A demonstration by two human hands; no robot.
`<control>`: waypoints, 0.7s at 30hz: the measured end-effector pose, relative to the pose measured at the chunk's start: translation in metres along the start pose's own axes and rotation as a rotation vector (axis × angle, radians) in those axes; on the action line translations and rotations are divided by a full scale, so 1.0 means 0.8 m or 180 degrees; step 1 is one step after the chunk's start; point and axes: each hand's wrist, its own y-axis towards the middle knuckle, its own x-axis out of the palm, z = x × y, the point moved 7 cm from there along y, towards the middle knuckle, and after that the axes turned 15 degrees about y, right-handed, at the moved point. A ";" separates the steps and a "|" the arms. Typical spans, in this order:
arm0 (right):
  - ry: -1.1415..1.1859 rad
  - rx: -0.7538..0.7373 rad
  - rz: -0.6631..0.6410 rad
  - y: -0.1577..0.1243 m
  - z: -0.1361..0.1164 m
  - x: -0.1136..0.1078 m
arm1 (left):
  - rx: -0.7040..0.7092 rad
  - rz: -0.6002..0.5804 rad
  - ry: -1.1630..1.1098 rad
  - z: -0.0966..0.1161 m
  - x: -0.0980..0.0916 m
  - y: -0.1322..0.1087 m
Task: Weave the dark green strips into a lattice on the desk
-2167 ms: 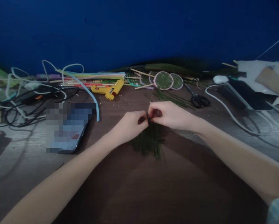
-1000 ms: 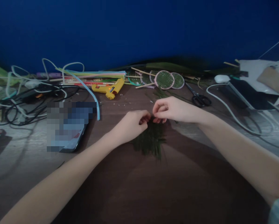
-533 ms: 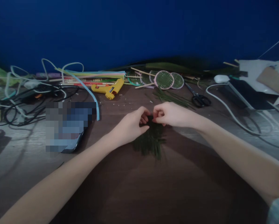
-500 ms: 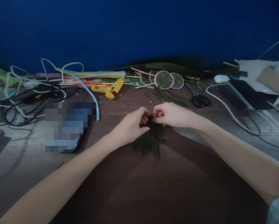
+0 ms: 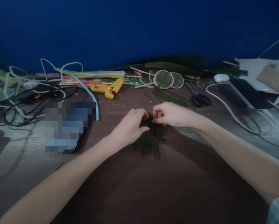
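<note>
Leaf strips (image 5: 148,144), seemingly interlaced, lie between and just below both grips. Left grip (image 5: 130,127) gapes, thumb off fingers; right grip (image 5: 168,114) curls inward, its hold too hidden to tell. Steadying left-handed should keep spacing even.

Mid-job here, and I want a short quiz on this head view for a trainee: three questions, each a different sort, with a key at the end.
1. Multiple choice: the left hand and the right hand are both nearest to
A) the white cable
B) the dark green strips
C) the light blue strip
2. Fill the gap: toward the back, on the right hand's side, lies a pair of ____-handled scissors.
3. True or false: the yellow glue gun is touched by neither hand.

Key: 1 B; 2 black; 3 true.
</note>
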 end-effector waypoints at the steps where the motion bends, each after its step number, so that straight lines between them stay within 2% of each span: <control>1: 0.0011 -0.0017 -0.0002 0.000 0.000 0.000 | 0.0016 0.0010 0.0030 0.001 0.000 0.000; 21: -0.0059 -0.0036 -0.0002 -0.002 -0.004 -0.001 | -0.0027 0.0032 0.0156 0.001 -0.001 -0.002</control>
